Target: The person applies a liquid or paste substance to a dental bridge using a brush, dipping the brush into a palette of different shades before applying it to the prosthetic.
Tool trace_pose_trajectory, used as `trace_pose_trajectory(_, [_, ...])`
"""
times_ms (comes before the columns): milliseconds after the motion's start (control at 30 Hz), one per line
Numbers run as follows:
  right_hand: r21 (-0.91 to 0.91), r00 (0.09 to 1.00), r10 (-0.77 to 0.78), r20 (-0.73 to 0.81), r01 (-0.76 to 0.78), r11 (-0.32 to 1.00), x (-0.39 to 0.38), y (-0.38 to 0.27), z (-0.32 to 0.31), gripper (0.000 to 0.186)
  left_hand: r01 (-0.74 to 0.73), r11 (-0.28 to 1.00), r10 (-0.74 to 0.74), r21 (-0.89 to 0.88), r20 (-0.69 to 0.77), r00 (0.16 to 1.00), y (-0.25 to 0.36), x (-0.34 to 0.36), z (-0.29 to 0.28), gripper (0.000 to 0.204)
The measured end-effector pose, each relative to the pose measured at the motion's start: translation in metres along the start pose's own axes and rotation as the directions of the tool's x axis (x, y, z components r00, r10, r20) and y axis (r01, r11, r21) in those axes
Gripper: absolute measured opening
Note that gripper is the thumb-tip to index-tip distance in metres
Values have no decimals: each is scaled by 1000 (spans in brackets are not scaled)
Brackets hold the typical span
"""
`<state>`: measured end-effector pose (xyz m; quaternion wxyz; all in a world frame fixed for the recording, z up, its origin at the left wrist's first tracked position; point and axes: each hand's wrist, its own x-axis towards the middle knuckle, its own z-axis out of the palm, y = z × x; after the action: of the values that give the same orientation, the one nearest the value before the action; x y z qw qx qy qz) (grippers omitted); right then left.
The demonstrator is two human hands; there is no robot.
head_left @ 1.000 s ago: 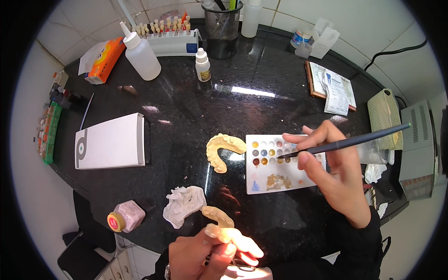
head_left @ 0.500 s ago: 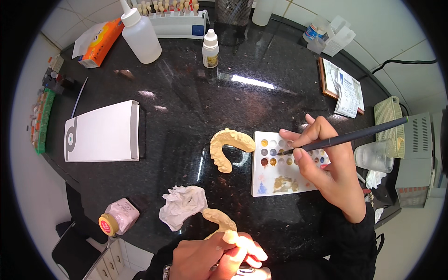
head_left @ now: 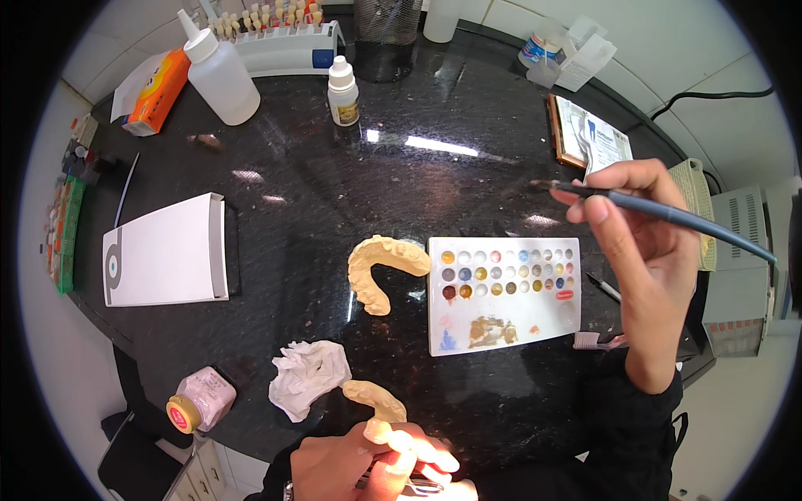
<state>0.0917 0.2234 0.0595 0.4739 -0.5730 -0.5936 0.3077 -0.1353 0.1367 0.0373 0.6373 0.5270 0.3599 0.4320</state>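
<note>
Brush pinched between thumb and fingers of your right grip, its tip pointing left, past the far edge of the white paint palette on the counter. A cream dental arch model lies just left of the palette. Your left grip, at the near side, has its fingers bunched beside a smaller cream model; you cannot tell whether they pinch anything.

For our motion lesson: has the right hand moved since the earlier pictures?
Yes: against the paint palette, the right hand has moved right and toward the picture's top, carrying the brush.
</note>
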Motion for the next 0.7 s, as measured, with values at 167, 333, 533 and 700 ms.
trace_pose_trajectory(167, [-66, 985, -140, -96, 134, 989, 4, -14, -13, 13, -65, 997, 66, -37, 46, 997, -3, 3, 2, 8])
trace_pose_trajectory(333, [-94, 992, -97, -81, 90, 992, -2, -23, -14, 11, -41, 999, 39, 35, 52, 998, 3, 3, 1, 11])
trace_pose_trajectory(533, [-14, 993, 97, 69, -96, 995, -15, -6, -15, 8, -84, 993, 77, 89, 76, 994, 3, 8, -1, 15])
trace_pose_trajectory(700, [45, 965, 182, 190, -194, 980, -16, 8, -5, 11, -10, 997, 4, 73, 83, 997, 3, 4, -2, 13])
